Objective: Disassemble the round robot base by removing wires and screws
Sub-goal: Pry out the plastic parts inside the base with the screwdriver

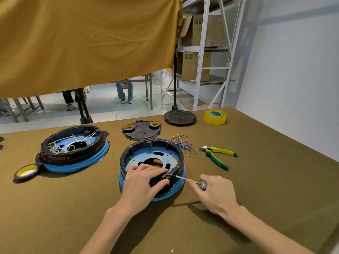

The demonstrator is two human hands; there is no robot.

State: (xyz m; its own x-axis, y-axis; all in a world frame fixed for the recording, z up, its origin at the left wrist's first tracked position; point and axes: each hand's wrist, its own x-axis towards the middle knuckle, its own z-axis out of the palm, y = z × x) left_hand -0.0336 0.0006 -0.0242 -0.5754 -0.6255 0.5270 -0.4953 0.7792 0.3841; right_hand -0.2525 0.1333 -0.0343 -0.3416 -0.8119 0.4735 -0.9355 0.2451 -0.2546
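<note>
Resting across the near rim of the round robot base (152,162), the left hand (145,182) has its fingers curled over the black housing at the front edge, gripping it there. The base sits in the middle of the olive tabletop (266,180), a black ring on a blue skirt with a blue perforated plate showing inside. The right hand (214,193) pinches a small screwdriver (190,180) by its metal handle, fingers closed round it, with the thin shaft angled left so the tip meets the black rim just beside the left fingertips.

Behind the base lies a loose bundle of blue wires (183,143) with small gold terminals, and to its right a pair of yellow-and-green cutters (218,155). A second base (73,149), its white wiring still inside, stands well to the left, with a roll of black-edged tape (26,172) touching its front. A black cover plate (141,130) carrying two small tape rolls lies beyond the worked base; farther back are a round black lid (180,117) and a roll of clear yellow tape (215,117).
</note>
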